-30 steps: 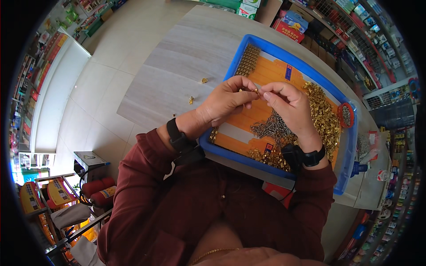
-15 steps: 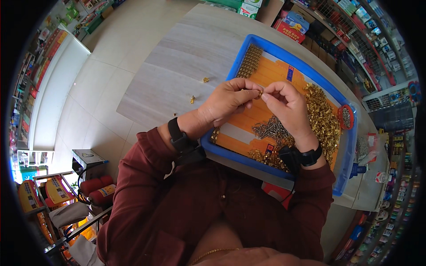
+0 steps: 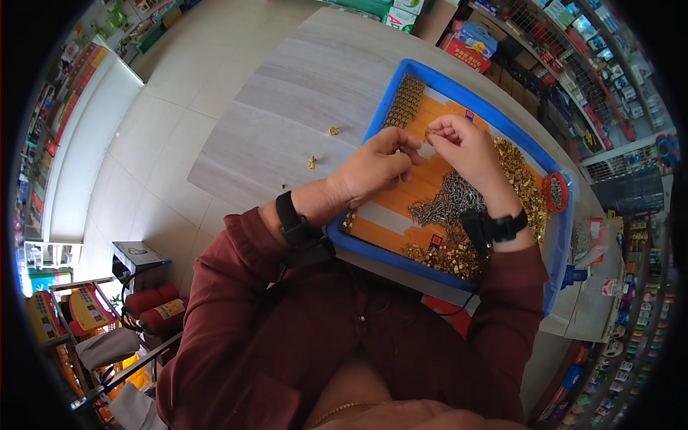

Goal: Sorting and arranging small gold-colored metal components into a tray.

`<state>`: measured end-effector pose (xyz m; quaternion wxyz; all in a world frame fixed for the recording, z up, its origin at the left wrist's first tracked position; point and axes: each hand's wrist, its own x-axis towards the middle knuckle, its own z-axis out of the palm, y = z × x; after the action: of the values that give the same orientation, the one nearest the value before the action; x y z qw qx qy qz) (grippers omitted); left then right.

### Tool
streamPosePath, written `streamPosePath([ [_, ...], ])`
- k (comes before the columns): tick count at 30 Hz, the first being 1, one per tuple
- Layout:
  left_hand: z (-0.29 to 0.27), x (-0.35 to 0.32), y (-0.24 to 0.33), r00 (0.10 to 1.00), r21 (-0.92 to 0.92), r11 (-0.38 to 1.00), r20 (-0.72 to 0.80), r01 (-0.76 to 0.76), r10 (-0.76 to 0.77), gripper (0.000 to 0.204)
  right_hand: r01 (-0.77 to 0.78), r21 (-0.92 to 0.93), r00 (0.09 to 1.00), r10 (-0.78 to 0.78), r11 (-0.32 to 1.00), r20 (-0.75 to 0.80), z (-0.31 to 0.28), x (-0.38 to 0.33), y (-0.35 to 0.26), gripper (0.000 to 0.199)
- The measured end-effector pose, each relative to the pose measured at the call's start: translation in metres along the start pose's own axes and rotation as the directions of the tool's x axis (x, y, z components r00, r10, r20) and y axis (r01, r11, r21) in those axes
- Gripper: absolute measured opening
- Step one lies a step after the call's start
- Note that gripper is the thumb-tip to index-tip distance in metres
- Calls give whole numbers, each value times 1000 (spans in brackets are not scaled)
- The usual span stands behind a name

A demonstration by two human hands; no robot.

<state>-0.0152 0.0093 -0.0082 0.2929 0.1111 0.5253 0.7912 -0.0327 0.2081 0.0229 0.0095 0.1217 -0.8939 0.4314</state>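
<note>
Above the blue tray (image 3: 469,89), my right hand (image 3: 469,149) pinches a small gold-coloured metal piece (image 3: 428,134) between thumb and fingertips. Close by on its left, my left hand (image 3: 376,168) is loosely curled, thumb and fingers apart, with nothing visible in it. Orange sheeting (image 3: 373,233) lines the tray. Below my right hand lies a heap of silver screw-like pins (image 3: 448,204). Gold metal pieces are piled along the right side (image 3: 527,179) and the near edge (image 3: 459,261). Neat rows of small gold-brown parts (image 3: 405,100) fill the far left corner.
An orange-red dish (image 3: 556,190) of small silver parts sits at the tray's right rim. Two loose gold pieces, one farther (image 3: 334,131) and one nearer (image 3: 312,163), lie on the grey wooden table (image 3: 272,107). Stocked shelves (image 3: 595,64) stand at the right.
My hands have moved apart. The right hand has shifted slightly away from me with the gold piece in its pinch, while the left hand's fingers have loosened and come off it.
</note>
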Motion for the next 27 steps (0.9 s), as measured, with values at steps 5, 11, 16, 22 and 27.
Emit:
streamPosePath([
  [5,-2,0,0,988,109,993,144,45,-61,25,-95,-171,992,107,981,65,15,30,35,25],
  [11,-1,-2,3,978,79,994,193,70,-84,21,-123,-251,992,122,960,-19,27,42,48,29],
  [16,1,-2,6,978,75,994,185,85,-98,18,-86,-243,994,65,966,-92,30,42,52,28],
  [22,3,-4,7,982,83,994,172,67,-80,16,-83,-294,996,67,952,-62,24,41,42,22],
  [27,3,-4,7,978,120,991,188,64,-86,20,-67,-282,996,49,957,-70,28,42,38,22],
])
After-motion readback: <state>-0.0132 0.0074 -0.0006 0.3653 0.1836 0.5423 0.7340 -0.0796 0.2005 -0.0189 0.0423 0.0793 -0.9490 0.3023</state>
